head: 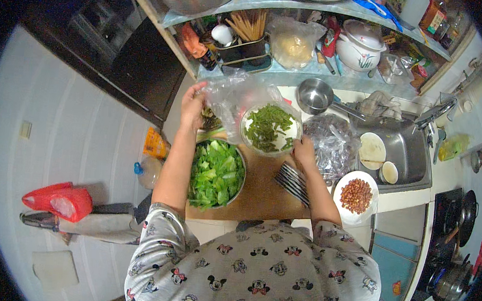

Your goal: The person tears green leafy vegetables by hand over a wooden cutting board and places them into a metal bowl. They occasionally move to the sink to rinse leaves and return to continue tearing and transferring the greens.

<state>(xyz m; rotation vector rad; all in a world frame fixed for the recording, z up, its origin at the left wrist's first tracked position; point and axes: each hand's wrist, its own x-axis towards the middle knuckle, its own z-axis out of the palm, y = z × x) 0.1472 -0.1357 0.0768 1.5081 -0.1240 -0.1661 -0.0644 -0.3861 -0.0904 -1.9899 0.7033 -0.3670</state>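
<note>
My left hand (193, 106) grips the edge of a clear plastic bag (228, 97), which stretches towards a white plate (284, 130). Cut green beans (266, 125) lie on this plate. At the plate's lower right rim, my right hand (304, 152) has its fingers closed on the edge. A metal bowl of chopped green leaves (216, 174) stands below my left hand, on a brown wooden board (259, 189). Beside my right wrist lies a black-and-white striped item (293, 182), partly under the forearm.
A plastic-wrapped bundle (329, 144) and a plate of peanuts (355, 196) sit to the right. Beyond are a saucepan (315, 96) and a sink (408, 149) holding dishes. A shelf (246, 76) with chopsticks (248, 25) and a lidded pot (360, 47) spans the back.
</note>
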